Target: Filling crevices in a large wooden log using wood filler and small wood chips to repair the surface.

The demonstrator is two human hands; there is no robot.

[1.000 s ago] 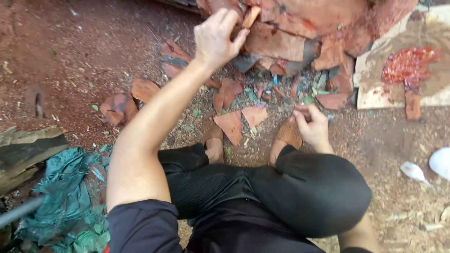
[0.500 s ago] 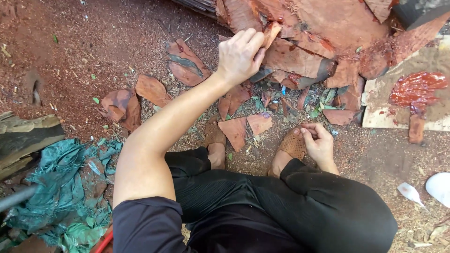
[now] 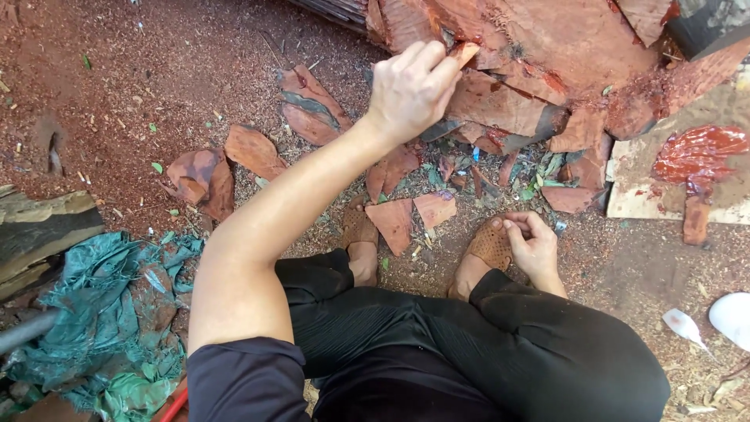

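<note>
My left hand (image 3: pixel 410 90) reaches forward to a heap of reddish wood slabs (image 3: pixel 539 55) and pinches a small orange-red wood chip (image 3: pixel 466 53) between thumb and fingers, right against the heap. My right hand (image 3: pixel 533 244) rests low beside my right sandalled foot (image 3: pixel 488 246), fingers curled in, with nothing visible in them. Flat red bark pieces (image 3: pixel 394 223) lie on the ground between my feet and the heap.
Red sawdust covers the ground. More bark shards (image 3: pixel 308 109) lie at the left. A crumpled green tarp (image 3: pixel 101 312) is at lower left, a pale board with a red smear (image 3: pixel 695 160) at right, and white objects (image 3: pixel 730 316) at the far right.
My left hand keeps its grip on the chip at the heap, shifted slightly right. The view has drifted a little. My right hand stays by the foot.
</note>
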